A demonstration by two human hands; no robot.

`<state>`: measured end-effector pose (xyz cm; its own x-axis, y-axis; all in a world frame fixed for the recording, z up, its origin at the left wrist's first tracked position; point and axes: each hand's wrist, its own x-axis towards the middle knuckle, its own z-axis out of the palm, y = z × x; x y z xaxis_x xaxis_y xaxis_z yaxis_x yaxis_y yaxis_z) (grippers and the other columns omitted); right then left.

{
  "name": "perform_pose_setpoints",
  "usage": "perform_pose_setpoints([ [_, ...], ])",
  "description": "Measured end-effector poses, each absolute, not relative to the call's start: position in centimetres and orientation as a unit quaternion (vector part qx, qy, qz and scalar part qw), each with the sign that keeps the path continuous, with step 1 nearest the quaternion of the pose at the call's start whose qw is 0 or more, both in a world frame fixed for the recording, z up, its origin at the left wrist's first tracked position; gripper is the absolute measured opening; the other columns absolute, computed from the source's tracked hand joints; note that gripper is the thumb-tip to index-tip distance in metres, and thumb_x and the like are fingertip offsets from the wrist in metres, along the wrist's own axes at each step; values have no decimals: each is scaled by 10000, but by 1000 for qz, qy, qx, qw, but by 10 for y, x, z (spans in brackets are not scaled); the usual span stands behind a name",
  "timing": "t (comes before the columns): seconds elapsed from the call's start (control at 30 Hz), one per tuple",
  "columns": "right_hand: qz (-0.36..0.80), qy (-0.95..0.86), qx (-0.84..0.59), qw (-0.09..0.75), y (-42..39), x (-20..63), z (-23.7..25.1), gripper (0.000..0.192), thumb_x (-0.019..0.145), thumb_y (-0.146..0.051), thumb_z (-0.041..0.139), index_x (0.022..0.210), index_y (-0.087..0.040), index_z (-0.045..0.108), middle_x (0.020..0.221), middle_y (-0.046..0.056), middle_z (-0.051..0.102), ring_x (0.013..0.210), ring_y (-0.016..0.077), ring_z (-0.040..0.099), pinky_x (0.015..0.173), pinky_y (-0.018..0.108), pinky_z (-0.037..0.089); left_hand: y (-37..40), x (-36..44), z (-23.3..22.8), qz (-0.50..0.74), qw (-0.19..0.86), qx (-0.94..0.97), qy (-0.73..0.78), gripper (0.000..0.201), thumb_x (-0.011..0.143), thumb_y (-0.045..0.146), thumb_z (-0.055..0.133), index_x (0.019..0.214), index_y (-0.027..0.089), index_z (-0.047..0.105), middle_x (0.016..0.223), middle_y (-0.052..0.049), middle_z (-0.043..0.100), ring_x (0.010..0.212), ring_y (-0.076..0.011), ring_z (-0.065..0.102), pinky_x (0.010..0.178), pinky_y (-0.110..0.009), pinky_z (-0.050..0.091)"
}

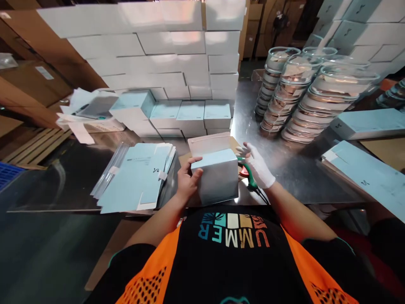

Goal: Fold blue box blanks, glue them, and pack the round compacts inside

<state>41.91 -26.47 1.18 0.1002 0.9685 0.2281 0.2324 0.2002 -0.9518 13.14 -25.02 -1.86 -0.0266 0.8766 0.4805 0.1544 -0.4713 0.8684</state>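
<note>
A white carton (218, 179) stands at the front edge of the metal table, its lid flap (210, 144) raised at the far side. My left hand (189, 176) is bare and grips the carton's left side, thumb on the near face and fingers over the top edge. Just right of the carton is my right hand (255, 164) in a white glove, fingers apart, apparently holding nothing. Beneath it lies a green curved handle (251, 175) with a dark cord; its kind is unclear. A small red part shows beside it, partly hidden by the carton.
Flat light-blue carton blanks (133, 175) lie at left beside clear plastic pieces (109, 171). White cartons (164, 42) are stacked high behind. Stacked clear round tubs (329, 97) stand at right, near more flat blanks (370, 177). A tray of papers (91, 122) sits far left.
</note>
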Motion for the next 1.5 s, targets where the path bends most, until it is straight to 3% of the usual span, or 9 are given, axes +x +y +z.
perform_pose_setpoints([
  [0.33, 377, -672, -414, 484, -255, 388, 20, 729, 722, -711, 968, 1216, -251, 692, 1573, 177, 675, 1482, 393, 626, 1272, 585, 494, -240, 135, -32, 640, 306, 613, 348, 788, 725, 913, 855, 1113, 268, 624, 1201, -106, 748, 1221, -304, 761, 1096, -487, 592],
  [0.53, 288, -774, -334, 454, -275, 401, 19, 228, 1045, -416, 778, 1246, -310, 783, 1720, 128, 587, 1576, 339, 591, 1306, 663, 459, -238, 125, -18, 574, 295, 711, 277, 543, 909, 821, 760, 957, 282, 801, 1096, -115, 813, 1264, -358, 765, 1148, -636, 579],
  [0.73, 261, -790, -306, 463, -274, 397, 15, 211, 1086, -412, 723, 1252, -332, 825, 1528, 112, 749, 1469, 318, 679, 1285, 631, 503, -235, 119, -26, 594, 295, 726, 181, 290, 1002, 561, 805, 1114, 301, 869, 1178, -99, 856, 1355, -349, 738, 1209, -651, 529],
  [0.87, 291, -721, -419, 469, -276, 399, -6, 807, 919, -613, 877, 1597, -262, 616, 1734, 190, 552, 1599, 372, 552, 1323, 599, 469, -242, 115, -43, 544, 444, 662, 261, 979, 775, 758, 935, 1589, 309, 628, 1660, -183, 621, 1570, -418, 573, 1313, -627, 431],
  [0.97, 362, -659, -488, 443, -277, 396, -21, 981, 797, -682, 936, 1579, -207, 580, 1512, 205, 715, 1382, 385, 706, 1205, 586, 576, -261, 106, -55, 383, 554, 630, 387, 1349, 604, 758, 1028, 1711, 242, 455, 1735, -239, 516, 1618, -492, 489, 1343, -639, 390],
  [1.1, 429, -559, -507, 497, -265, 383, -16, 795, 845, -753, 865, 1389, -209, 662, 1256, 161, 811, 1137, 344, 789, 1046, 529, 665, -278, 96, -53, 314, 635, 568, 420, 1228, 628, 589, 1068, 1656, 222, 507, 1565, -210, 673, 1484, -451, 626, 1270, -610, 490],
  [1.23, 435, -570, -446, 536, -249, 372, -2, 975, 921, -846, 751, 1655, -255, 503, 1579, 200, 685, 1424, 349, 700, 1217, 536, 586, -240, 87, -18, 470, 636, 438, 427, 895, 657, 603, 1031, 1375, 212, 665, 1267, -127, 789, 1121, -302, 782, 954, -421, 653],
  [1.37, 406, -690, -398, 448, -251, 376, -21, 1080, 1014, -849, 608, 1844, -317, 166, 1871, 217, 320, 1614, 389, 550, 1303, 645, 500, -146, 66, 39, 564, 572, 382, 457, 591, 723, 542, 970, 1105, 224, 650, 931, -9, 750, 724, -171, 700, 686, -317, 638],
  [1.5, 343, -802, -386, 301, -262, 383, -57, 992, 1067, -824, 504, 1806, -185, 329, 1864, 292, 280, 1707, 460, 389, 1345, 735, 394, -51, 38, 88, 631, 497, 279, 526, 380, 943, 449, 819, 1209, 228, 660, 954, -25, 708, 757, -151, 682, 727, -269, 641],
])
